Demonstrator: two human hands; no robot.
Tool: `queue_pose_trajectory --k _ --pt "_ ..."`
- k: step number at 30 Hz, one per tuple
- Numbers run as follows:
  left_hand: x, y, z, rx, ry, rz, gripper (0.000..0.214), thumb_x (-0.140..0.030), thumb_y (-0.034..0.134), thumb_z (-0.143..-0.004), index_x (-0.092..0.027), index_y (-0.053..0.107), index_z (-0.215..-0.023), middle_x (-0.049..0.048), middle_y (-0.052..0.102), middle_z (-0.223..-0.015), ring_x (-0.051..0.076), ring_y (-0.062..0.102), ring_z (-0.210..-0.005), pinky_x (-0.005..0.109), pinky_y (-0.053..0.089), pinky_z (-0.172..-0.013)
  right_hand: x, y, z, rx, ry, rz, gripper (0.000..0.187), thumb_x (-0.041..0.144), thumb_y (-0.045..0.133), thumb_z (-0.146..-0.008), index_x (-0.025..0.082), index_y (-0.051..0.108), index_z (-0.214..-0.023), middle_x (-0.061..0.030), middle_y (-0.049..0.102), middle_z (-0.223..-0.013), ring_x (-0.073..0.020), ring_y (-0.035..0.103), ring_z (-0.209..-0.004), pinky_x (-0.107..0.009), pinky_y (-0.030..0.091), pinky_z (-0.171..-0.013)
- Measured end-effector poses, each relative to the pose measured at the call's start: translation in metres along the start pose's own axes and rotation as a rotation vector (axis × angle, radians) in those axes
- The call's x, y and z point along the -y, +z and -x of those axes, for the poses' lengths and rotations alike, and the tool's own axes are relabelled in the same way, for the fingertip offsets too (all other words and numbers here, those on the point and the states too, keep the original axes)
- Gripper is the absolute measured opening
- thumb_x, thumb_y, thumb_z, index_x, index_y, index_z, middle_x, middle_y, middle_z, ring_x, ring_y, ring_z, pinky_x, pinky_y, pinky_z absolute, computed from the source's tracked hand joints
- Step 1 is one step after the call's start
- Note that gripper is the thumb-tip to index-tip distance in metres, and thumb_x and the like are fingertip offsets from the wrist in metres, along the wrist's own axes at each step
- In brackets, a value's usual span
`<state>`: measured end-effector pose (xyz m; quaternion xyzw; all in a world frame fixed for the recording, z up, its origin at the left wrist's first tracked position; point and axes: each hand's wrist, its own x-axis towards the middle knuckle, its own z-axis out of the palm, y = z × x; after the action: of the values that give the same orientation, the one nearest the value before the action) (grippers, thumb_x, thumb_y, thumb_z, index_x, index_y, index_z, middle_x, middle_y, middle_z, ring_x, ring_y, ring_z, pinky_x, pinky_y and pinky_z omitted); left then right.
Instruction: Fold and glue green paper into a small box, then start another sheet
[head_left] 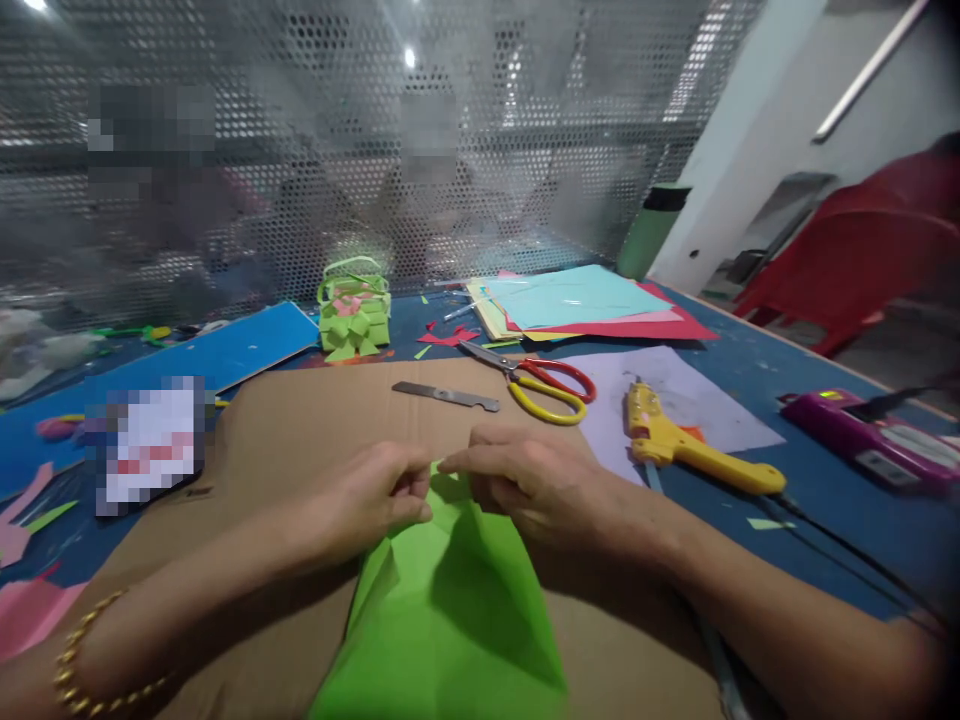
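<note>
A bright green sheet of paper (pixel 450 600) lies folded to a point on a brown cardboard sheet (pixel 300 430) in front of me. My left hand (pixel 375 495) pinches the paper's far tip with closed fingers. My right hand (pixel 525 475) meets it from the other side, fingers pressed together on the same tip. A gold bracelet sits on my left wrist.
Beyond my hands lie a metal blade (pixel 446 396), red-and-yellow scissors (pixel 540 385), a yellow glue gun (pixel 690 445) on lilac paper, a coloured paper stack (pixel 577 305) and a green paper basket (pixel 354 320). A purple device (pixel 877 445) sits right. A perforated screen stands behind.
</note>
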<state>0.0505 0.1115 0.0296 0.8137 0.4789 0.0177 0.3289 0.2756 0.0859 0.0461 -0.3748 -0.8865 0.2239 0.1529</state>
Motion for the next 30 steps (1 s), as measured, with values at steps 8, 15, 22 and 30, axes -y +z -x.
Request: queue_pose_trajectory --k 8,15,22,30 --pt "-0.006 0.007 0.007 -0.039 -0.093 0.006 0.019 -0.037 0.05 -0.075 -0.022 0.044 -0.064 -0.0058 0.04 -0.059 0.013 0.037 -0.059 0.025 0.026 -0.056 -0.012 -0.014 0.01 -0.217 -0.06 0.095 0.034 -0.001 0.048 -0.084 0.017 0.072 -0.1 -0.0058 0.067 -0.095 -0.0167 0.058 -0.084 -0.027 0.039 -0.073" --pt "-0.011 0.003 0.011 -0.047 -0.199 -0.12 0.021 -0.04 0.045 -0.077 -0.022 0.046 -0.065 -0.0052 0.042 -0.06 0.015 0.041 -0.061 0.026 0.026 -0.057 -0.021 -0.016 0.017 -0.293 -0.049 0.152 0.026 0.008 0.053 -0.089 0.019 0.072 -0.102 -0.0061 0.069 -0.097 -0.017 0.058 -0.082 -0.028 0.038 -0.071" --pt "-0.01 -0.003 0.008 -0.157 -0.187 -0.349 0.028 -0.042 0.058 -0.076 -0.02 0.054 -0.091 0.0043 0.058 -0.089 0.024 0.056 -0.08 0.031 0.037 -0.069 -0.023 -0.008 0.012 -0.169 0.077 0.128 0.017 0.011 0.055 -0.089 0.018 0.07 -0.09 -0.006 0.067 -0.091 -0.0169 0.057 -0.081 -0.027 0.035 -0.069" --pt "-0.01 0.0 0.015 -0.344 -0.151 -0.329 0.057 -0.055 0.081 -0.068 -0.019 0.06 -0.106 0.0136 0.057 -0.113 0.036 0.054 -0.109 0.041 0.042 -0.09 -0.011 0.003 -0.013 -0.096 0.095 0.195 0.025 0.013 0.046 -0.093 0.018 0.07 -0.09 -0.0066 0.068 -0.096 -0.016 0.059 -0.079 -0.027 0.035 -0.066"
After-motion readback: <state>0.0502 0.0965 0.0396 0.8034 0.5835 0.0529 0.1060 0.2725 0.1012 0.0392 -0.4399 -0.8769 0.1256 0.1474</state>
